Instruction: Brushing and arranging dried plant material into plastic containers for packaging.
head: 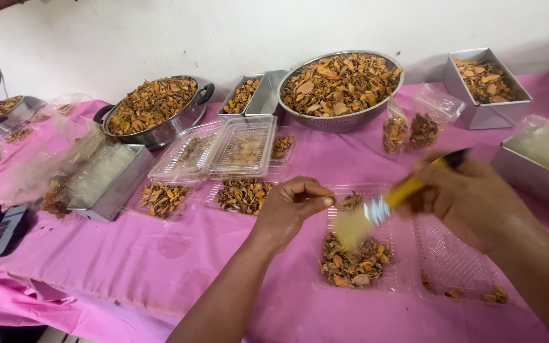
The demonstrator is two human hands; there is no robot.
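Note:
My left hand (290,209) pinches a small brown dried piece at its fingertips, just above the left edge of an open clear plastic clamshell container (443,254). The container's left half holds a heap of dried orange-brown slices (354,263). My right hand (471,200) grips a yellow-handled brush (401,194); its pale bristles are blurred over the heap. The container's right half holds only a few crumbs.
On the pink tablecloth (160,254) stand a large steel bowl (341,86) and a pan (154,108) of dried slices, several metal tins (487,86), filled clear bags (395,130), stacked clamshell containers (236,149), and a scale (1,232) at the left edge.

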